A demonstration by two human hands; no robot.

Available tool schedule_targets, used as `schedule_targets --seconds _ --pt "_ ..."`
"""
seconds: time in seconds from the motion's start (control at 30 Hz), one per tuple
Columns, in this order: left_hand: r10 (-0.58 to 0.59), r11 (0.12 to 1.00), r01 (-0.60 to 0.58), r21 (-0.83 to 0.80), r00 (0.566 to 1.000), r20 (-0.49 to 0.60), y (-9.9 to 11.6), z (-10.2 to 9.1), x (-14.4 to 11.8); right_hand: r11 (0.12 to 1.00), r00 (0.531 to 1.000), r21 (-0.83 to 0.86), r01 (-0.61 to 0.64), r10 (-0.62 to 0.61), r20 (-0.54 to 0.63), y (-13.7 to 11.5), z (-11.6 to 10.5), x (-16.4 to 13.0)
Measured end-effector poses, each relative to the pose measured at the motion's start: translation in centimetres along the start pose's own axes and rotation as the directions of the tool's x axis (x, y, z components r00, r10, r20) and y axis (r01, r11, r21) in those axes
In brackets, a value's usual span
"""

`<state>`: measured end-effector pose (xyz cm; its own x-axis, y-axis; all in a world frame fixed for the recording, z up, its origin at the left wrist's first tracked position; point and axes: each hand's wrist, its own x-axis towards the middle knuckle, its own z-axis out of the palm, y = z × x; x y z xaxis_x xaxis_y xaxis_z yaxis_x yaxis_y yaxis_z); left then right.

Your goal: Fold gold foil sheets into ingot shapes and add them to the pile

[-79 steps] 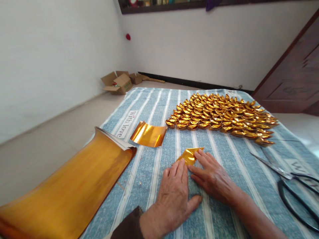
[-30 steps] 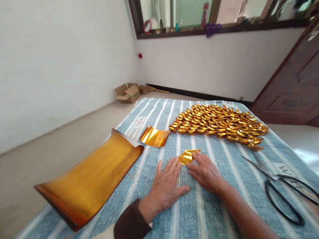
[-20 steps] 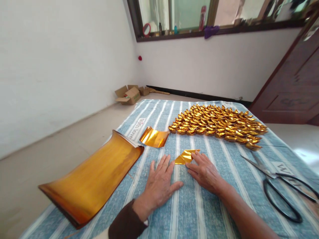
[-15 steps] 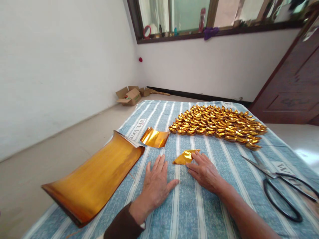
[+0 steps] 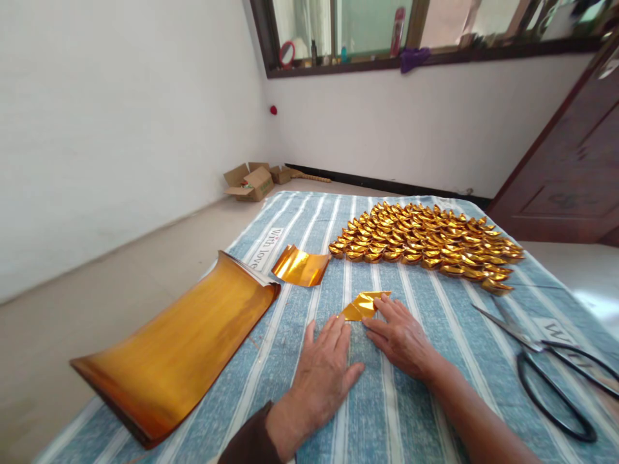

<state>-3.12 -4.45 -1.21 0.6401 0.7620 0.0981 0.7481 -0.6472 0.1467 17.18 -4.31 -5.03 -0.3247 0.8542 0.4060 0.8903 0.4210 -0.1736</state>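
I see both of my hands lying flat on the blue-and-white striped cloth (image 5: 425,399), palms down, with nothing grasped in either grip. My left hand (image 5: 325,372) rests with its fingers spread, and its fingertips reach the near left corner of a small folded piece of gold foil paper (image 5: 362,305). My right hand (image 5: 402,336) lies just beside it, fingers stretched forward and pressing on the near right edge of that same folded foil, so the piece sits pinned between the two sets of fingertips, flat on the cloth in front of me. A dark brown sleeve (image 5: 249,444) covers my left wrist, while my right forearm is bare. To the left, a thick stack of long gold foil sheets (image 5: 178,351) lies slanted on the cloth, its far end curling upward. Just beyond that end sits a single curled square of gold foil (image 5: 300,266), apart from my hands. Further away, a broad spread of finished gold paper ingots (image 5: 428,243) is packed closely in rows. On my right, well apart from the right hand, large black-handled scissors (image 5: 546,361) lie with the blades pointing toward the ingots. On the floor by the far wall sit open cardboard boxes (image 5: 249,182).
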Motion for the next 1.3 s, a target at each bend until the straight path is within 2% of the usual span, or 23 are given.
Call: schedule_targets --seconds 0.3,0.47,0.63,0.83,1.03,1.17,1.3 --pt "-0.028 0.998 0.028 -0.061 1.0 0.003 -0.2 0.3 0.0 1.0 0.999 0.01 0.006 -0.005 -0.032 0.0 0.1 0.1" --pt "-0.025 0.996 0.022 -0.086 0.999 -0.029 -0.1 0.3 0.0 0.998 0.996 0.056 0.004 0.001 -0.087 0.2 0.1 0.2" --pt "-0.036 0.994 0.033 -0.102 0.999 -0.027 0.0 0.2 0.0 0.995 0.976 0.095 0.028 -0.007 -0.22 0.7 0.3 0.3" --pt "-0.043 0.994 0.042 -0.102 0.999 -0.002 0.1 0.3 -0.1 0.999 0.916 0.044 0.021 -0.002 -0.401 0.9 -0.1 0.9" --pt "-0.043 0.993 0.041 -0.111 0.999 -0.018 0.0 0.4 -0.2 0.998 0.895 0.055 0.022 0.005 -0.446 0.6 -0.4 1.6" --pt "-0.039 0.994 0.036 -0.099 0.999 -0.03 -0.1 0.8 -0.2 0.992 0.871 0.129 -0.013 0.075 -0.486 0.7 0.0 2.0" --pt "-0.035 0.996 0.032 -0.082 0.999 -0.041 -0.2 0.9 -0.1 0.965 0.902 0.262 -0.023 0.133 -0.411 0.7 0.5 2.2"
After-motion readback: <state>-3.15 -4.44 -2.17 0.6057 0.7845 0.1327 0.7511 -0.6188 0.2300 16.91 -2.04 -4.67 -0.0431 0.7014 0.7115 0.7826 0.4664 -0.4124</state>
